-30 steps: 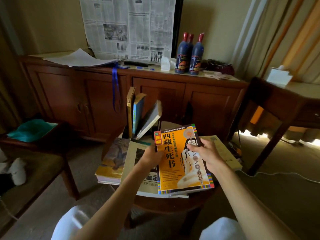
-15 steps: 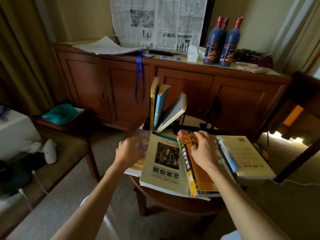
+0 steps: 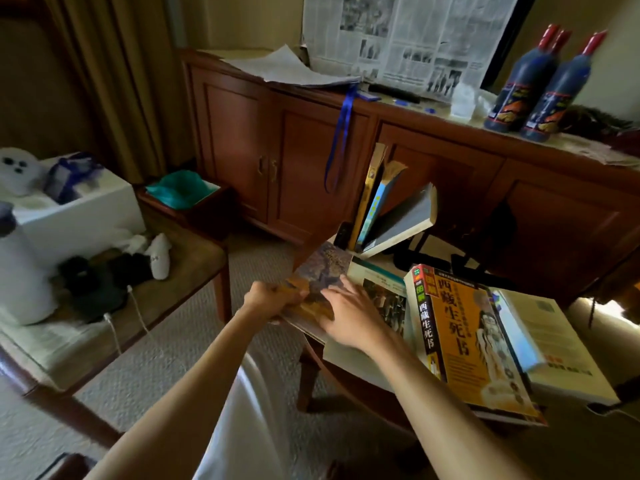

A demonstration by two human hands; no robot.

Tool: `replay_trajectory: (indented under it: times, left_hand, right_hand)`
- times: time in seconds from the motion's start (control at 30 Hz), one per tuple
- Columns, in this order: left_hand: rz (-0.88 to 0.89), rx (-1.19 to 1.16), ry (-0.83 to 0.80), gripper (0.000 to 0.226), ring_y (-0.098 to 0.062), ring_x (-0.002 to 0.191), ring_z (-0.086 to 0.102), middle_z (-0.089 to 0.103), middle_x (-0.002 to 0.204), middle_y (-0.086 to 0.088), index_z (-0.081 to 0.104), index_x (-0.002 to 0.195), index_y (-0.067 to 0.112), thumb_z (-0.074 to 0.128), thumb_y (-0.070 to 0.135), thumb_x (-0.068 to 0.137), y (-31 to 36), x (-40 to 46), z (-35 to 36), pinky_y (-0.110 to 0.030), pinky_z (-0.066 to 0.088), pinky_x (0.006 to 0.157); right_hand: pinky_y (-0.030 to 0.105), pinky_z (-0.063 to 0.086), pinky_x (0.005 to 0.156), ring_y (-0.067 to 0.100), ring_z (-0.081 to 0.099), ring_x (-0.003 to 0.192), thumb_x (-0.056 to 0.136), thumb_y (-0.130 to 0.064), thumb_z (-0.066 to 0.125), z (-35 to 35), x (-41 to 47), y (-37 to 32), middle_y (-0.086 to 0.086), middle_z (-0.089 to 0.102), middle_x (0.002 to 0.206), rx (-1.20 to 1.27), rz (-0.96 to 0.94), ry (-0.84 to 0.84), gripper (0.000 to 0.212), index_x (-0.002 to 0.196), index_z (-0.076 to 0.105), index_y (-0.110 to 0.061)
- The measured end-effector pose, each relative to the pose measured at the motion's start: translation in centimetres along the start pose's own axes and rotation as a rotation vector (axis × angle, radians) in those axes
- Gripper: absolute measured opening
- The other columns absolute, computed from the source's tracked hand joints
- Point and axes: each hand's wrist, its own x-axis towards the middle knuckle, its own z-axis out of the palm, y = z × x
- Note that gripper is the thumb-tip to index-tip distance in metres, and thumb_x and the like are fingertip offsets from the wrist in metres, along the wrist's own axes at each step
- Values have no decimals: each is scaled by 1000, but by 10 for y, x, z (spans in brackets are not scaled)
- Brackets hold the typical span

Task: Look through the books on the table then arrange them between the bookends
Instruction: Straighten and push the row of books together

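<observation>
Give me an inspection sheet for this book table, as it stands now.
Surface: round wooden table, mostly covered by books.
Job's things: three books stand leaning at the back; orange book lies flat, overlapping a pale book; purple-covered book at the left edge.
Clutter: nothing seen on the table.
Grippers: left hand grips the purple-covered book's edge; right hand rests flat on it.
Cables: white cables on the side bench.
Surroundings: wooden sideboard, blue bottles, newspaper.

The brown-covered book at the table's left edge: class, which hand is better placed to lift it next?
Probably the left hand: it grips the brown-covered book's outer edge, while the right hand only lies flat on its cover.
</observation>
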Motion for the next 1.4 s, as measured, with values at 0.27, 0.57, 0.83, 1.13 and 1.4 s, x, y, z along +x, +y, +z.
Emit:
replay_trajectory:
  times: [0.27,0.57,0.83,1.13,1.4]
  left_hand:
    - [13,-590,115,35,-17,56,70,71,85,-14,68,100,1,85,-2,70,22,-8,-30,-27,54,44]
    - [662,24,194,70,-18,92,68,68,96,9,67,106,34,96,22,44,102,-20,-44,-41,59,81]
    - [1027,444,71,58,-15,98,67,71,106,11,64,115,28,88,25,62,139,-40,-7,-39,54,86]
    - [888,-64,-88,80,-23,117,65,66,124,-4,51,131,12,86,51,71,143,-21,-18,-40,57,96]
    - [814,-212,-386,35,-18,100,68,65,114,-17,53,127,-3,62,15,98,164,-23,29,-29,58,83]
  right_hand:
    - [49,22,121,20,30,147,94,-37,64,6,11,-22,-2,30,161,147,-91,74,68,152,33,-23]
    - [51,34,114,34,24,149,76,-27,85,-54,45,-12,17,20,162,188,35,564,114,158,6,-21]
    - [29,49,75,14,67,92,74,-19,82,-86,57,27,-6,71,96,561,-18,275,35,103,61,-21]
    - [42,59,88,20,73,97,68,-7,88,-108,30,51,-2,78,99,1098,-21,640,43,107,74,-16]
    - [46,57,92,24,73,103,69,1,86,-149,-16,83,4,77,108,1084,-87,517,42,105,75,-17]
